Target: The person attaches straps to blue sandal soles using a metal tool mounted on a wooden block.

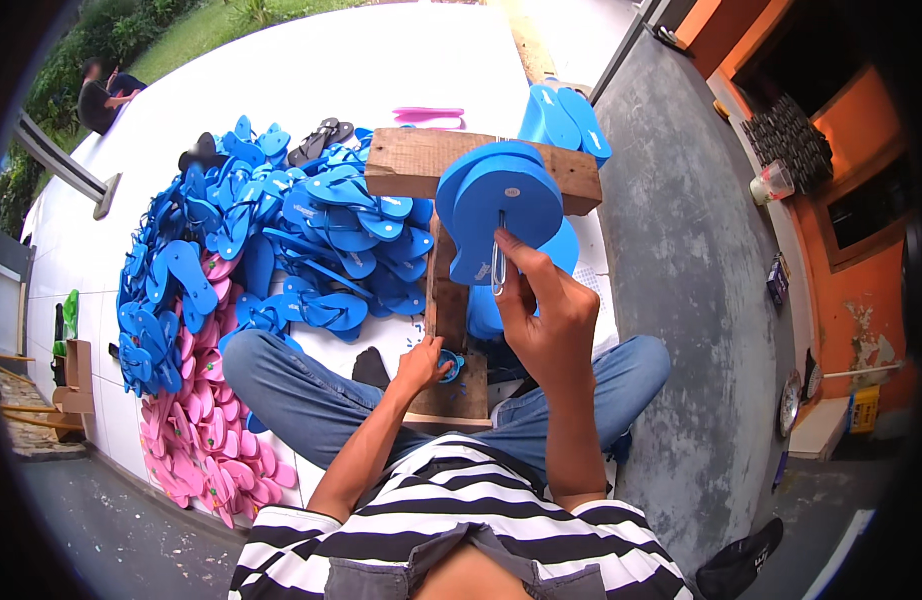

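Left of the wooden jig (451,300), a heap of blue and pink sandals (251,270). At the jig's base, left hand (421,365) pinches a small blue piece (451,365). Just right, raised right hand (551,320) grips a clear tool (499,265) against a blue sole (506,215).

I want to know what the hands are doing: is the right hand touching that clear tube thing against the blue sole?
Touching. The head view shows the right hand with its fingers wrapped round the lower end of the clear tube, which stands against the blue sole.
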A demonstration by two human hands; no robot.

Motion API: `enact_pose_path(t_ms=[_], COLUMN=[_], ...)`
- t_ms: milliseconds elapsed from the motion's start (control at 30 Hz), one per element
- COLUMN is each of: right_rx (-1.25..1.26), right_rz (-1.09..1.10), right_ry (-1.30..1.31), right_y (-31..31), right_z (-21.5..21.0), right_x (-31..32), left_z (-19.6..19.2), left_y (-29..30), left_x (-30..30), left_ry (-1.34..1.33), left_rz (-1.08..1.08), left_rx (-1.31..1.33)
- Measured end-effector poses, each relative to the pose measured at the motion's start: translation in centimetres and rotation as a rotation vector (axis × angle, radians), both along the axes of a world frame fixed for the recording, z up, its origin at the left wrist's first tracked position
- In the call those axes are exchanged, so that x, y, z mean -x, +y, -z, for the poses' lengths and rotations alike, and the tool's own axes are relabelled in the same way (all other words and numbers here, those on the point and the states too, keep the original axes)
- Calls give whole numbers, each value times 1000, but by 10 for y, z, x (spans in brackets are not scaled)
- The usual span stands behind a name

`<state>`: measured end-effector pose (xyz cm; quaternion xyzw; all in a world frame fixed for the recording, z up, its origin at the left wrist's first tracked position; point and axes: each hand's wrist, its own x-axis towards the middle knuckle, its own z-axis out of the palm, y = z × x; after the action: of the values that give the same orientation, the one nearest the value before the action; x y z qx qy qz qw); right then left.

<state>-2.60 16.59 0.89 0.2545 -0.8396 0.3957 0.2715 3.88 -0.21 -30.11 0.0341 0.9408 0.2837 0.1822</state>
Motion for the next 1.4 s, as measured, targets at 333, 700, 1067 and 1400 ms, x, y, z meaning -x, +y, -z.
enact_pose_path(t_ms=[333, 700, 1067, 1400], right_rx=[41, 31, 63, -259], right_rz=[7, 1, -291, 147], right_ry=[36, 20, -197, -764], right_y=[-4, -1, -20, -55], right_z=[4, 12, 95, 254], right_x=[-4, -11, -28, -28], left_z=[13, -8, -33, -20], left_y=[1, 7, 9, 2], left_x=[3, 8, 16, 17], left_ry=[28, 164, 170, 223], left_rz=[33, -117, -264, -448], left_rx=[-3, -230, -297, -357])
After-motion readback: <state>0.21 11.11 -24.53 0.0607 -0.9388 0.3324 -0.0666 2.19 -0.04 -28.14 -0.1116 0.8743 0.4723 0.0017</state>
